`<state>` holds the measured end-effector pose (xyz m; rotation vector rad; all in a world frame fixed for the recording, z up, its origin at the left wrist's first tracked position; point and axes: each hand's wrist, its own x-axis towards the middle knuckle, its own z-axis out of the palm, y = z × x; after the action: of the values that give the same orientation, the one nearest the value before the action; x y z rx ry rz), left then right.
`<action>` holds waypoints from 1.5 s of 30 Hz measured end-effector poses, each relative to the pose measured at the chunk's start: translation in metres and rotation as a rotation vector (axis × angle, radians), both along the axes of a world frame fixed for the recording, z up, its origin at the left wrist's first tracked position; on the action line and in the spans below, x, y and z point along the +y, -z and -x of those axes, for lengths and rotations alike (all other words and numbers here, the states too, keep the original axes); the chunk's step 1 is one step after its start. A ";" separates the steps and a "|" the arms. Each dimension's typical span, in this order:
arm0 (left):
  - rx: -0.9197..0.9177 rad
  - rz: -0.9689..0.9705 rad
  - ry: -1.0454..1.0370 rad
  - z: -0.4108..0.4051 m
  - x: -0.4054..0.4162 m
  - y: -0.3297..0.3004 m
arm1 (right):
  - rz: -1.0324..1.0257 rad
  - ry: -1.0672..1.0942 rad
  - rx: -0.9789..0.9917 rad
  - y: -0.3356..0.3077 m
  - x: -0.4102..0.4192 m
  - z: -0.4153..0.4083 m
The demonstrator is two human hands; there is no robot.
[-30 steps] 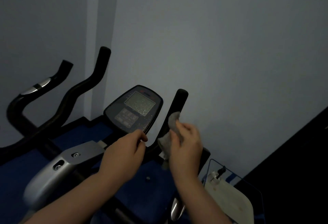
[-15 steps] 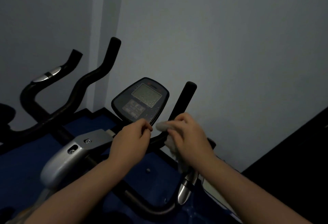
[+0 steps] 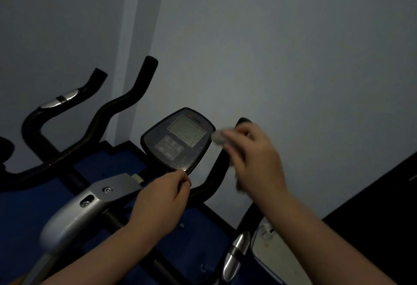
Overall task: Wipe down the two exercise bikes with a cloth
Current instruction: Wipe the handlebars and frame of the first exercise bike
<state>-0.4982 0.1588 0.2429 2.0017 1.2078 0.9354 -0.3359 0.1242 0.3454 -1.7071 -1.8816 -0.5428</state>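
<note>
The near exercise bike has a dark console (image 3: pixel 178 140) with a grey screen speckled with droplets. My right hand (image 3: pixel 252 153) holds a small grey cloth (image 3: pixel 217 136) bunched in its fingers, raised beside the console's right edge and in front of the right black handlebar (image 3: pixel 214 176). The hand and cloth are blurred. My left hand (image 3: pixel 162 201) is closed just below the console's lower edge; what it pinches is too dark to tell. A second bike's black handlebars (image 3: pixel 108 113) rise at the left.
A silver frame cover (image 3: pixel 74 214) sits under the console. Blue floor mat (image 3: pixel 112 162) lies beneath both bikes. A pale wall stands close behind. A white panel (image 3: pixel 270 250) is at the lower right, next to a dark area.
My right hand has lifted with the cloth from the lower handlebar bend up to the console's right edge. The left hand stays below the console. The view has shifted slightly.
</note>
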 end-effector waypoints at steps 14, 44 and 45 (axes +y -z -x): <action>0.018 -0.061 0.024 0.002 -0.003 0.003 | 0.327 0.227 -0.558 -0.012 0.033 0.009; -0.207 0.074 -0.134 0.074 -0.065 0.022 | 0.037 0.090 0.557 0.086 -0.040 0.067; -0.208 0.072 -0.149 0.079 -0.070 0.024 | 0.070 0.033 0.577 0.098 -0.046 0.083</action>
<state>-0.5776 0.0884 0.2188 1.7295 1.2668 1.1265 -0.4190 0.0783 0.2474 -1.7065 -1.4681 0.0175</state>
